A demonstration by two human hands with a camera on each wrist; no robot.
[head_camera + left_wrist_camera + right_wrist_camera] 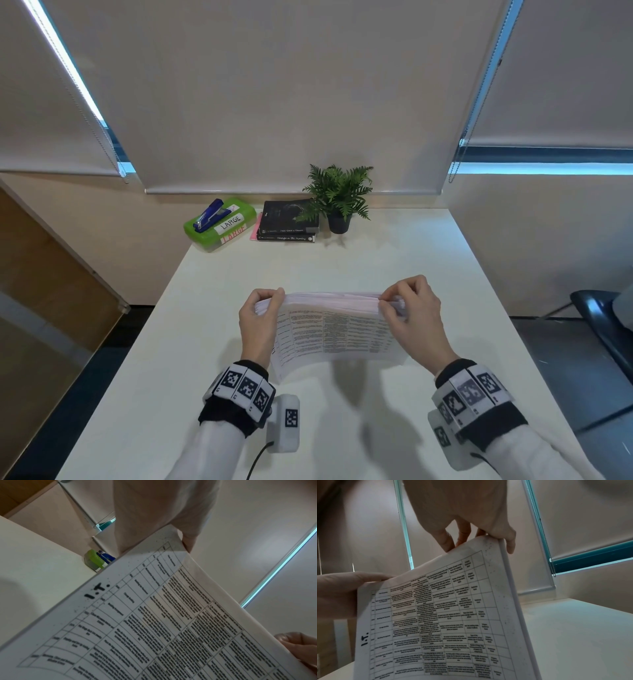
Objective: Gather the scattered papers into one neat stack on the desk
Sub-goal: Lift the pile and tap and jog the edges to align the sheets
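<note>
The left hand (257, 320) grips the left upper corner of the papers (337, 334), thumb on the near face and fingers curled behind. The papers are already one bundle, held upright above the middle of the desk (445, 274) with the printed table facing the person; the lower edge bows and hangs near the desktop, though contact cannot be told. The right hand (409, 313) pinches the right upper corner the same way. No loose sheets show on the desk, so the gathering looks done; what seems left is squaring the edges and laying the stack flat. At the far edge, well apart, sit a green box (221, 224) with a blue stapler (209, 214) on top, then two dark books (287, 222), then a potted plant (337, 198). Nothing stands in the way.
</note>
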